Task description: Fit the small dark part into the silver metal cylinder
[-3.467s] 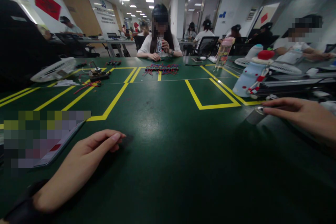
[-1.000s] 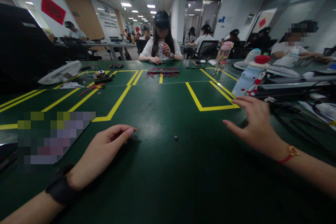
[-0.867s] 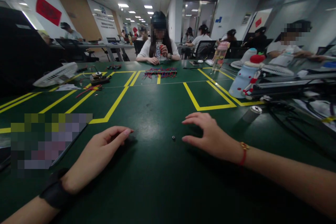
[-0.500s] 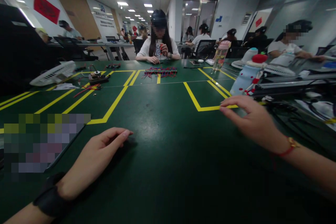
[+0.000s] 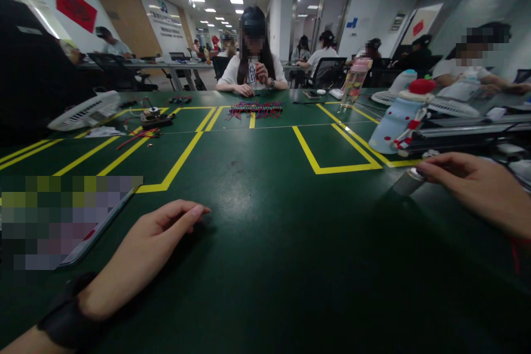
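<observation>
On the dark green table [image 5: 257, 265] rests my left hand [image 5: 155, 243], its fingers curled and the thumb against the index finger; nothing shows in it. A dark band circles that wrist. At the right, my right hand [image 5: 477, 185] pinches the end of a small grey metal-looking cylinder [image 5: 407, 182] between thumb and fingers. The cylinder is tilted, low over the table or touching it; I cannot tell which. Just beyond it stands a light blue bottle [image 5: 385, 127] with a red top.
Yellow tape lines [image 5: 348, 169] mark the table. A blurred-out flat device [image 5: 70, 221] lies at the left. Behind are a white fan [image 5: 85, 112], red wires [image 5: 143, 135], a wired strip [image 5: 255, 109] and a clear bottle [image 5: 354, 86]. A person [image 5: 251, 66] sits opposite.
My right hand has moved to the right and now grips the grey cylinder; it held nothing before. My left hand has stayed in place. The view has shifted slightly.
</observation>
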A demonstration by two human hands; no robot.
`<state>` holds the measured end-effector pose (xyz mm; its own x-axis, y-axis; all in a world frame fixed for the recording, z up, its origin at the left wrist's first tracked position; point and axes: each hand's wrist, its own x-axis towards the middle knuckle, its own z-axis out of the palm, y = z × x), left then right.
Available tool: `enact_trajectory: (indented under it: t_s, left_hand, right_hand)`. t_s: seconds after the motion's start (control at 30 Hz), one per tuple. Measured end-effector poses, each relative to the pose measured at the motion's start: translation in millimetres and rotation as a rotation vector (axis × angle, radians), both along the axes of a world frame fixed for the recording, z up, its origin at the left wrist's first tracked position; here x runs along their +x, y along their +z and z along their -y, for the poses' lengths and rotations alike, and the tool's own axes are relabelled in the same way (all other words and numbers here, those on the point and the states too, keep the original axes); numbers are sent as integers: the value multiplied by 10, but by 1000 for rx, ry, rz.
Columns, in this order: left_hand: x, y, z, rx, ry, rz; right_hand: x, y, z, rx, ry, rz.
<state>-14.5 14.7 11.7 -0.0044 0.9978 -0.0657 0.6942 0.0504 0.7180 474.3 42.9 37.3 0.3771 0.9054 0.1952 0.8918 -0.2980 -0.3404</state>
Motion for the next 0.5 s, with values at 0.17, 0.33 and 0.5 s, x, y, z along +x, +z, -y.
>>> enact_trajectory:
  t_s: [0.17,0.33,0.5]
  left_hand:
    - [-10,-24,-2,-7,-9,-7]
    - [-81,-120,-39,22,-19,1]
    - [-83,-99,-29,16,-37,3]
  right_hand:
    - [43,-36,-3,34,50,-51]
    - [81,-73,-21,36,43,-50]
    - [49,-64,-7,35,43,-132]
